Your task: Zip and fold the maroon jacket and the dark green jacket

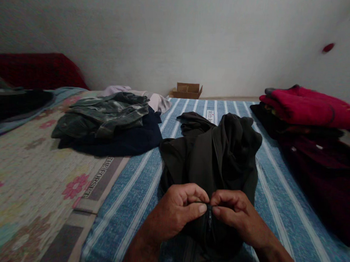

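A dark grey-green garment [197, 160] lies bunched on the blue striped bedsheet [134, 192]; its folds hide whether it is a jacket or trousers. At its near end my left hand [181, 205] pinches the edge of the cloth between thumb and fingers. Close beside it, almost touching, my right hand [235, 211] pinches the same edge from the other side. Just below the fingertips runs what looks like a zip [209, 219], partly lost in shadow.
Left of the garment is a pile of clothes [106, 118] with a camouflage-like piece on top. Folded clothes [314, 107], red over dark, are stacked to the right. A flowered mat [47, 154] covers the left side. A cardboard box [187, 92] stands by the wall.
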{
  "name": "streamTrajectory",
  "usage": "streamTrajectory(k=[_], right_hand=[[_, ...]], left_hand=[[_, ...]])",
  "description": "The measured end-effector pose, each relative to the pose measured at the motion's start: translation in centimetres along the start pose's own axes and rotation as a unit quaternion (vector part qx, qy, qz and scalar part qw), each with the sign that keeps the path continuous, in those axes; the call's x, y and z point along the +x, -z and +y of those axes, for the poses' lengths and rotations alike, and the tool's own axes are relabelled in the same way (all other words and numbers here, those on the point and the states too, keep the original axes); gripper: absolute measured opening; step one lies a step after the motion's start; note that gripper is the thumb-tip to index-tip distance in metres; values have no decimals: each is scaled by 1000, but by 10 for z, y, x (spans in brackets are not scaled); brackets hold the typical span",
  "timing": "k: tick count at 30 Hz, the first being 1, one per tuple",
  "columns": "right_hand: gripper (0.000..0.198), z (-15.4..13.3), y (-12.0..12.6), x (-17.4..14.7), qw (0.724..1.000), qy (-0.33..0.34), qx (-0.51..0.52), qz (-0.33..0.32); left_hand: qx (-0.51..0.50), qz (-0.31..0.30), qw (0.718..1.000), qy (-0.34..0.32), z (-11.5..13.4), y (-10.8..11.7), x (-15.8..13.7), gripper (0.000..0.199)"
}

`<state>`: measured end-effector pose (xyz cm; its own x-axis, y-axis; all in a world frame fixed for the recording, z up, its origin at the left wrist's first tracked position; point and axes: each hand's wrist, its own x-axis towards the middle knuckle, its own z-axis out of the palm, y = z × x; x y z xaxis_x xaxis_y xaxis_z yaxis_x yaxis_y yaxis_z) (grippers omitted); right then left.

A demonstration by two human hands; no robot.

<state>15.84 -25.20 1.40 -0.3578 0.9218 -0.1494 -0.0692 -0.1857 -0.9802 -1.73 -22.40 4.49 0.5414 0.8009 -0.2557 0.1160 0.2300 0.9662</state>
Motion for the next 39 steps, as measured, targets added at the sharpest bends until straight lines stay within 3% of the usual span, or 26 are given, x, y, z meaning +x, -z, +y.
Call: streamTrajectory(k=[8, 20, 29, 39], right_hand=[[20, 11, -9, 2, 994, 7, 57, 93], [20, 25, -18, 11, 969, -18, 170, 176], [19, 18, -14, 11, 978, -18, 138, 153], [21, 21, -13, 14, 973, -3, 161, 167]], left_hand=[[55, 27, 997, -44, 2, 0, 0, 12], [167, 71, 980, -85, -1, -2, -1, 13], [230, 96, 966, -74, 4, -5, -6, 21], [220, 107, 969, -45, 3, -12, -4, 31]])
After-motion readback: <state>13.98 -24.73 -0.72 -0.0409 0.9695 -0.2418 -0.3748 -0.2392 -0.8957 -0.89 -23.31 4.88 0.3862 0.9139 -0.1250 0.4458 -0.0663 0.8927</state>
